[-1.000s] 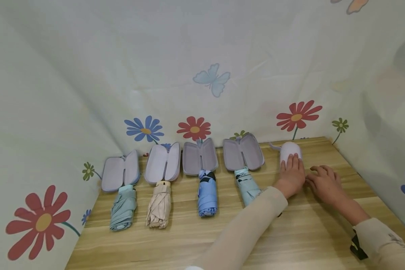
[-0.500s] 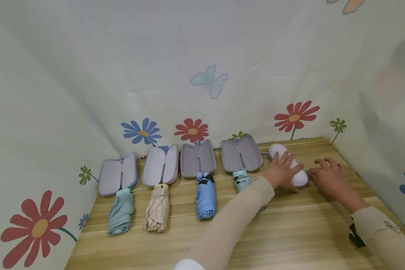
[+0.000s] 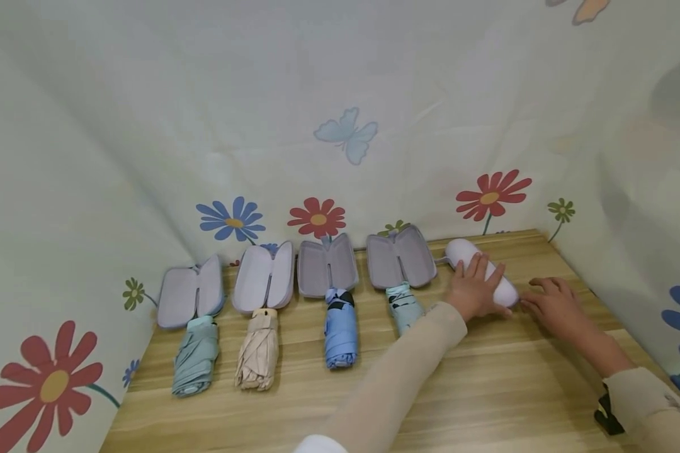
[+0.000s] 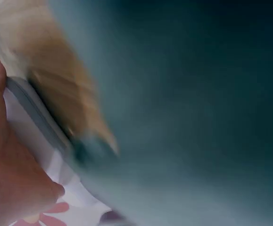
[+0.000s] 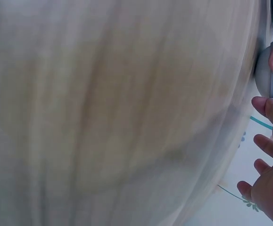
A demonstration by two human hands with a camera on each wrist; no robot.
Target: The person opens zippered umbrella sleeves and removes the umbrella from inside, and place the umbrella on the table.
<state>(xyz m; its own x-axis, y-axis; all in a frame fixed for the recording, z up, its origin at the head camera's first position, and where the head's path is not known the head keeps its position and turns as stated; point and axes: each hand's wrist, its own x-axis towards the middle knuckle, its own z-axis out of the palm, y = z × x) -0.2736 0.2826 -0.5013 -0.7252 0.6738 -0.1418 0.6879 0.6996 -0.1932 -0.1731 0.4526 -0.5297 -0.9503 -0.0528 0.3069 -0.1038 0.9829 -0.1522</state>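
Observation:
At the table's right rear lies a closed pale lavender zip case (image 3: 460, 250), slanted, with a grey zipper band. My left hand (image 3: 471, 292) grips it, fingers spread over the top and thumb on its near side. By the case's right end is my right hand (image 3: 558, 308); in the right wrist view its thumb and forefinger tips (image 5: 263, 104) meet at the zipper's end, apparently pinching the pull, which they hide. Its other fingers are loosely bent. The left wrist view, mostly filled by a dark blur, shows the left hand (image 4: 13, 169) against the case's zipper edge (image 4: 37, 110).
Left of the closed case, several similar cases lie unzipped and spread: grey-blue (image 3: 177, 296), pale (image 3: 251, 277), grey (image 3: 313, 270) and grey (image 3: 381, 259). Before them lie folded umbrellas: grey-green (image 3: 195, 360), beige (image 3: 259, 352), blue (image 3: 340, 336), mint (image 3: 402, 308). A flowered curtain (image 3: 260, 126) stands behind.
The left hand has turned the closed case from nearly straight to slanted, its near end now toward the right hand. The right hand's fingertips have come to that end.

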